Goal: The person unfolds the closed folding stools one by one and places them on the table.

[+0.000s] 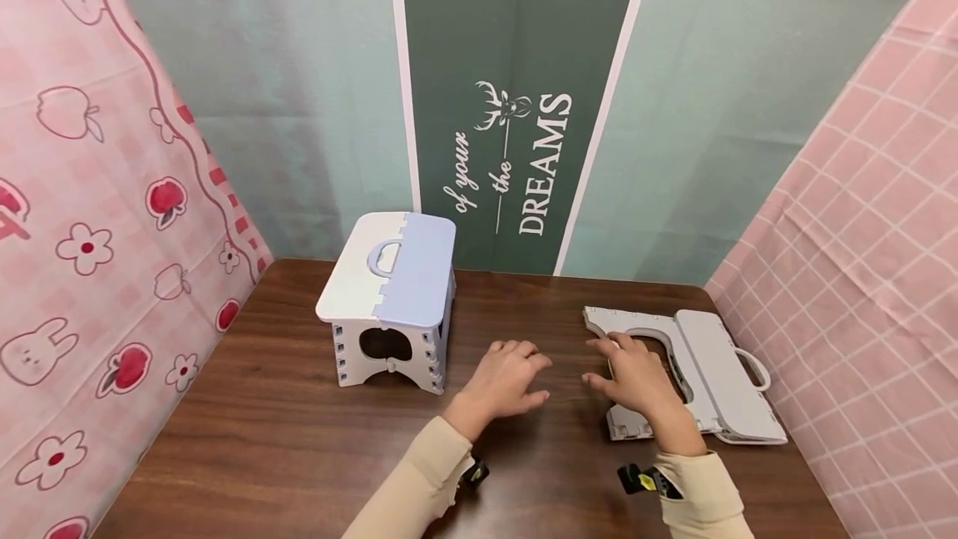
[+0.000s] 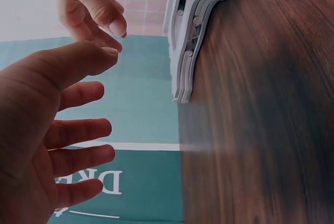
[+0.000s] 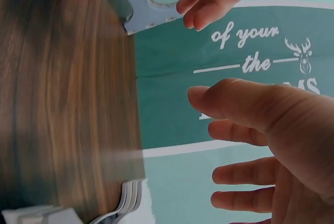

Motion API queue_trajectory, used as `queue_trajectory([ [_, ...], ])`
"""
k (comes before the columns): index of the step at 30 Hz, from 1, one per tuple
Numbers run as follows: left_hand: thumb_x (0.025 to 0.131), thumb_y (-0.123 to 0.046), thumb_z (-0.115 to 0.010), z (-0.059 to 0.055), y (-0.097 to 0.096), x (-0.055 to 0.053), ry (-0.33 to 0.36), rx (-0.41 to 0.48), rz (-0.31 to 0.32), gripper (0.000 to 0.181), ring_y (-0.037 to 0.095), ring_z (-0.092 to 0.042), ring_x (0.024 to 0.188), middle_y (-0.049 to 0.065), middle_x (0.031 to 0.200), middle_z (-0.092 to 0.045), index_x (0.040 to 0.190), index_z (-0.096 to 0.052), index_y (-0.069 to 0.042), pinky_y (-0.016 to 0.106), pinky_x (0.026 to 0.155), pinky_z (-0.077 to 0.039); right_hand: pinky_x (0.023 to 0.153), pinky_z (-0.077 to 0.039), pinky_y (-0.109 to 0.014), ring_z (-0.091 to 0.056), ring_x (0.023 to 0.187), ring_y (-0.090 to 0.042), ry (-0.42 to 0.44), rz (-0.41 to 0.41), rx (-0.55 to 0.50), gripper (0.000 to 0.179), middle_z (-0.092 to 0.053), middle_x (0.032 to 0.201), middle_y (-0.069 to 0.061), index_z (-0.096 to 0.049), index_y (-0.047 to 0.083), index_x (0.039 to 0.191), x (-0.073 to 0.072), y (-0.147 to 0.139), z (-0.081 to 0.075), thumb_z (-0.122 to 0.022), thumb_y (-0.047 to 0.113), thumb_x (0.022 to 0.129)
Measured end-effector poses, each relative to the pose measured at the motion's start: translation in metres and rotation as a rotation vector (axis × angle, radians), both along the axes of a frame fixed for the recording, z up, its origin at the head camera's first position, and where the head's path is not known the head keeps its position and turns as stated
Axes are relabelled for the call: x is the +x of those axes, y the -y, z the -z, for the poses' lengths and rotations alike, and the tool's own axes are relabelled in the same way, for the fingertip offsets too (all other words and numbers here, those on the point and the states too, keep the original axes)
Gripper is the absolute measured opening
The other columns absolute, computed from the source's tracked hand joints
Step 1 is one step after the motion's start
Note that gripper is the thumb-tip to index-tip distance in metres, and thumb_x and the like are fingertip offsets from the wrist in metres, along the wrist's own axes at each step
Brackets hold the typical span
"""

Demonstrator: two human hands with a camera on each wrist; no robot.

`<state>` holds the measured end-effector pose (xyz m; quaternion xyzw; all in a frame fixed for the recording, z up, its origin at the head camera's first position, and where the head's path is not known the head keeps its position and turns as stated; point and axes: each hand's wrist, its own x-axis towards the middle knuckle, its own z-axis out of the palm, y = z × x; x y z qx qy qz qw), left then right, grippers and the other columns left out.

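Green cloth (image 1: 299, 106) hangs beyond both hands, its dark middle strip lettered in white. A pink printed cloth (image 1: 82, 273) rises well out to the left of the left hand (image 1: 500, 381), and a pink checked cloth (image 1: 883, 273) to the right of the right hand (image 1: 636, 377). Below the two hands spreads the brown wood-grain table (image 1: 247, 439).

The white and lilac stool (image 1: 412, 294) stands upright on it, to the left of the left hand and a little farther from the person, apart from the fingers. The grey-white stool (image 1: 718, 381) lies folded flat, partly beneath the right hand and reaching out to its right; the left wrist view shows a gap between that hand and the stool.

Cream sleeves (image 1: 419, 481) end just behind each hand. The left hand is open in the air, fingers loosely extended and thumb apart, with nothing in its hold. The right hand faces it, equally open and free of any object, its thumb pointing toward the left hand.

Smaller still, the lilac handle (image 1: 373, 256) lies beyond and left of the left hand, and the grey-white handle (image 1: 762, 366) to the right of the right hand. Black straps (image 1: 636, 479) sit at the wrists, behind the hands.
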<state>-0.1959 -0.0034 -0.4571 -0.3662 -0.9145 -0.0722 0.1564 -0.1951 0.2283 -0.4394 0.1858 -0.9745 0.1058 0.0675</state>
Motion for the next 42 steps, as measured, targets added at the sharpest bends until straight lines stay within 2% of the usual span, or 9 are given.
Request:
queue_trajectory([
  [5,0.081,-0.046,-0.064,0.005,-0.008,-0.006,0.026,0.002,-0.005,0.040,0.017,-0.056,0.096,-0.001,0.109,-0.059,0.114,-0.065,-0.024,0.035,0.080,-0.042,0.074,-0.037,-0.064,-0.047,0.103,-0.051,0.005,0.025,0.010,0.051,-0.049,0.119,-0.029,-0.061,0.005,0.118,0.003,-0.010,0.008,-0.075,0.031,0.076],
  [10,0.082,-0.045,-0.064,0.010,-0.012,-0.011,0.081,-0.020,-0.016,0.040,0.018,-0.055,0.099,-0.001,0.112,-0.058,0.116,-0.064,-0.024,0.036,0.082,-0.042,0.071,-0.038,-0.066,-0.047,0.101,-0.054,0.002,0.054,-0.002,0.052,-0.048,0.120,-0.033,-0.062,0.004,0.117,0.006,-0.019,0.017,-0.075,0.031,0.075],
  [19,0.082,-0.045,-0.064,0.014,-0.028,-0.012,0.135,-0.060,-0.032,0.041,0.016,-0.054,0.101,-0.003,0.113,-0.057,0.118,-0.062,-0.025,0.034,0.081,-0.041,0.067,-0.039,-0.066,-0.048,0.099,-0.053,-0.014,0.098,-0.027,0.052,-0.049,0.119,-0.030,-0.061,0.003,0.116,0.005,-0.034,0.027,-0.075,0.030,0.074],
  [28,0.083,-0.048,-0.062,0.029,-0.043,-0.010,0.142,-0.090,-0.053,0.041,0.015,-0.053,0.097,-0.006,0.112,-0.056,0.117,-0.062,-0.027,0.033,0.079,-0.039,0.066,-0.039,-0.065,-0.047,0.100,-0.055,0.003,0.162,-0.053,0.049,-0.048,0.118,-0.033,-0.062,0.002,0.114,0.007,-0.049,0.030,-0.074,0.029,0.074],
  [35,0.082,-0.050,-0.062,0.032,-0.053,-0.009,0.144,-0.091,-0.058,0.040,0.015,-0.053,0.096,-0.006,0.110,-0.056,0.116,-0.062,-0.028,0.033,0.077,-0.039,0.066,-0.039,-0.065,-0.048,0.096,-0.054,0.017,0.182,-0.065,0.049,-0.050,0.115,-0.030,-0.061,0.002,0.114,0.009,-0.064,0.029,-0.074,0.030,0.076],
  [42,0.080,-0.053,-0.062,0.035,-0.062,-0.007,0.137,-0.108,-0.053,0.043,0.012,-0.053,0.095,-0.008,0.109,-0.056,0.117,-0.062,-0.030,0.029,0.073,-0.038,0.064,-0.038,-0.066,-0.044,0.098,-0.057,0.054,0.231,-0.069,0.053,-0.045,0.118,-0.035,-0.058,0.000,0.118,0.010,-0.079,0.028,-0.071,0.032,0.078],
])
